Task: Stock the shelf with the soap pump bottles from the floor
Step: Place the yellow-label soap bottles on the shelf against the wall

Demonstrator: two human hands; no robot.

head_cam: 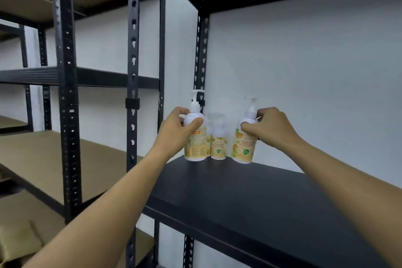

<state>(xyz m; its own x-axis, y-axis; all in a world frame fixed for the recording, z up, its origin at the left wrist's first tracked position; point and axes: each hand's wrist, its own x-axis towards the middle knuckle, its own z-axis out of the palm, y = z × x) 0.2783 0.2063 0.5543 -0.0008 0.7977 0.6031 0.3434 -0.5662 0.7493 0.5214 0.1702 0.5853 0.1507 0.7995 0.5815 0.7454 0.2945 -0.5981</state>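
Two white soap pump bottles with yellow-orange labels stand at the back left of the black shelf board (261, 198). My left hand (176, 128) grips the left bottle (195, 141) round its shoulder. My right hand (267, 126) holds the right bottle (244, 148) near its neck. Both bottles are upright, their bases on or just above the board. Between and behind them stand two more of the same bottles, one (218, 146) in plain sight and one (209, 137) mostly hidden.
A white wall (315, 82) backs the shelf, and a black board hangs overhead. Black perforated uprights (133, 93) frame the unit. To the left stands another rack with brown boards (39, 159). A cardboard box (17, 243) lies at the lower left.
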